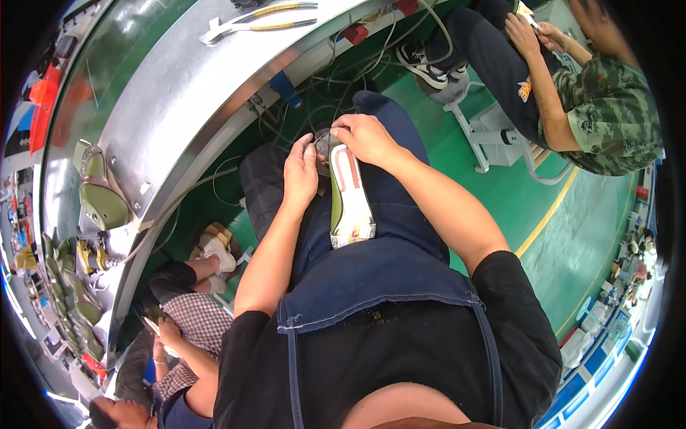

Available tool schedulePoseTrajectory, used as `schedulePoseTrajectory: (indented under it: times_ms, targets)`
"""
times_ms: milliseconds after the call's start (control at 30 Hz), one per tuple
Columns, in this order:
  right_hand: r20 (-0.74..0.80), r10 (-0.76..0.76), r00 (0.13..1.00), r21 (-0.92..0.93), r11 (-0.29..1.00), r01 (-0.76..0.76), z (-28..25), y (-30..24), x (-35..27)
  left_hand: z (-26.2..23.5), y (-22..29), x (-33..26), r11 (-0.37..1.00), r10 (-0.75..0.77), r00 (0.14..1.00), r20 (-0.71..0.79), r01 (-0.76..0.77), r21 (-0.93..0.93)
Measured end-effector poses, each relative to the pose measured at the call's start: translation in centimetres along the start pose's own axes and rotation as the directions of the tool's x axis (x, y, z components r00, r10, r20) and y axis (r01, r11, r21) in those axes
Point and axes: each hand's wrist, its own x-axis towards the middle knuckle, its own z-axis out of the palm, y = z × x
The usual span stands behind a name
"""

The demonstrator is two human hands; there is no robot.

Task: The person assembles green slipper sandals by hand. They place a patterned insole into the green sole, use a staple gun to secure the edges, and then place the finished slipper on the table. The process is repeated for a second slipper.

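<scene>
Black shirt and navy apron lie nearest the camera, the apron spread over the lap. On the lap, pointing away from the waist, rests a shoe, the thing being worked on; its broad white face is turned up, a red-brown U-shaped patch marks the far part, and one olive side shows along the left. The right hand grasps the far end of the shoe, thumb and fingers bent over its tip. Facing it, the left hand has its fingers curled close at that same end; whether they pinch the shoe I cannot tell.

To the left runs a metal bench. Pincers with yellow handles lie at its upper end. Farther down, by its outer edge, sits another olive shoe, and beyond that, toward the lower end, a row of olive footwear.

As for containers, pale tubs stand near the blue racks at the right rim, their contents too small to make out. At upper right, a co-worker in a camouflage top holds a small pale item; at lower left, another co-worker also handles something pale.
</scene>
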Motion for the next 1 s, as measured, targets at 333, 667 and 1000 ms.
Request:
schedulePoseTrajectory:
  times_ms: [333, 667, 1000]
  targets:
    - [-0.051, -0.134, 0.99, 0.047, 0.99, 0.136, -1.8, -0.2, -3.4, 0.3, 1.8, -1.3, 0.918, 0.354, 0.932, 0.081, -0.362, 0.161]
    - [-0.124, -0.201, 0.972, -0.021, 0.98, 0.2, -1.5, -0.6, -4.9, 0.5, 2.2, -1.7, 0.898, 0.389, 0.92, 0.044, -0.389, 0.203]
    - [-0.15, -0.174, 0.973, 0.021, 0.984, 0.179, -1.1, -0.2, -5.6, 0.8, 2.7, -1.7, 0.877, 0.41, 0.911, 0.049, -0.408, 0.253]
